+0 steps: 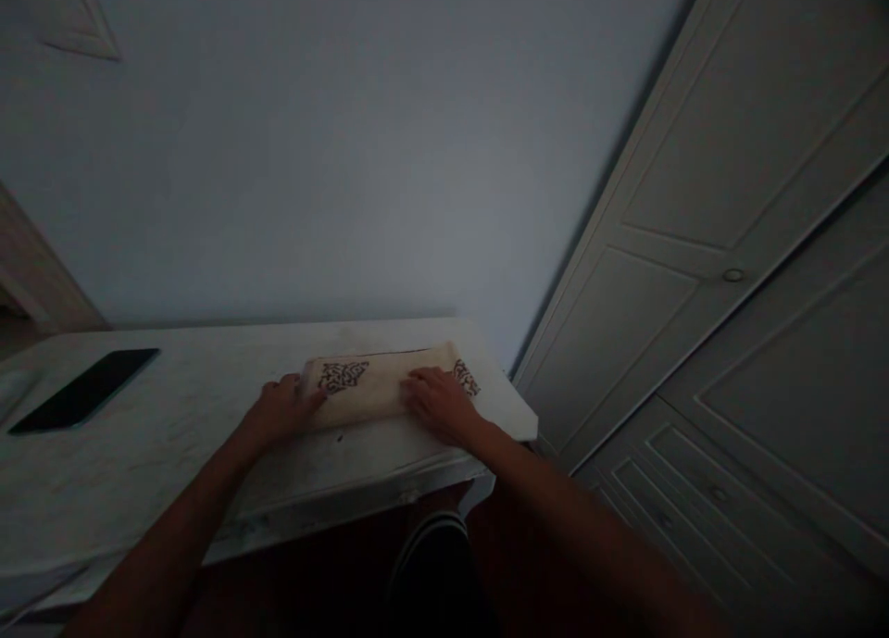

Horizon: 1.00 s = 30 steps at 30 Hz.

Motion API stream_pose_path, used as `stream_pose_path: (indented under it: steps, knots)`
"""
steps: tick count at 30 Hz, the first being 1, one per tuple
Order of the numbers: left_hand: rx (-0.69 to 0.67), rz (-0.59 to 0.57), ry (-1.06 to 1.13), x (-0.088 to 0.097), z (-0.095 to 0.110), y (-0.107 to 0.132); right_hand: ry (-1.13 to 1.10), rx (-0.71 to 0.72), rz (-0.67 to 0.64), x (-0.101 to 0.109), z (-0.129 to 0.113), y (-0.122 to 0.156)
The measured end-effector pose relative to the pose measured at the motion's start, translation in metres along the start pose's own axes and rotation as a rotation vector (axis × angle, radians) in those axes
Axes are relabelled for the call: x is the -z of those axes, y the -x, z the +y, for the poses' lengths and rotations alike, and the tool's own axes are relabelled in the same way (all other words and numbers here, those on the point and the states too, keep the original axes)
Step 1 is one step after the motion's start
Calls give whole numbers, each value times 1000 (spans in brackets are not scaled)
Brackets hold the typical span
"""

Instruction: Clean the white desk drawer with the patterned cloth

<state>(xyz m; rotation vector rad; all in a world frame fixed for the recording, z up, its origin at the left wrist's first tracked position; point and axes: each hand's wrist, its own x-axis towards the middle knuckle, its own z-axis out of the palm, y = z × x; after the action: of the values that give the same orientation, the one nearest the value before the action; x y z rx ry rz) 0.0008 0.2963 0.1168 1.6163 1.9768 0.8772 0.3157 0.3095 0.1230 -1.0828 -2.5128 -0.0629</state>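
Our left hand (281,411) rests on the table (173,444) at the left end of the cloth (379,388), with its fingers touching that end. The dim light does not let us tell whether they pinch the fabric or only press against it. Our right hand (441,405) lies flat, palm down, with its fingers spread wide. It covers the right part of the cloth and grips nothing. The cloth is pale with dark printed patterns, one near each end, and is folded into a long, narrow bundle. It lies across the far right part of the table, close to the right corner and roughly parallel to the near edge. The table has a light, worn surface and stands against a plain wall (347,156). A dark phone (87,388) lies flat on the left part of the table, well apart from the cloth and from both hands. To the right of the table stands a panelled wardrobe (764,360) with a small round knob (732,275).
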Motion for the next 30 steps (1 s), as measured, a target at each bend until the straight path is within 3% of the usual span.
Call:
stream_pose_path:
  steps: [3, 5, 7, 10, 13, 15, 18, 20, 22, 24, 26, 30]
  knots:
    - [194, -130, 398, 5, 9, 3, 4, 89, 6, -12, -34, -11]
    - [247, -223, 596, 7, 17, 6, 37, 112, -8, -22, -56, -24]
    - [273, -228, 612, 8, 22, 8, 82, 133, -19, -34, -77, -37]
    - [250, -93, 463, 8, 25, 3, 125, 116, 44, -48, -102, -54]
    - [194, -61, 494, 10, 32, -6, 125, 40, 116, -54, -110, -71]
    - [187, -126, 659, 12, 45, -9, 99, 4, 142, -52, -102, -79]
    - [137, -237, 978, 11, 73, -8, -42, -81, 250, -42, -70, -78]
    - [24, -351, 1130, 3, 91, -5, -215, -236, 428, -33, -42, -65]
    - [-117, -476, 1131, -13, 102, -2, -393, -469, 620, -25, -13, -41]
    - [-251, -535, 960, -37, 107, -2, -509, -692, 701, -18, 12, -12]
    - [-381, -516, 676, -67, 106, -2, -542, -836, 711, -13, 32, 16]
    - [-610, -359, 12, -118, 101, 3, -567, -1056, 607, 1, 60, 47]
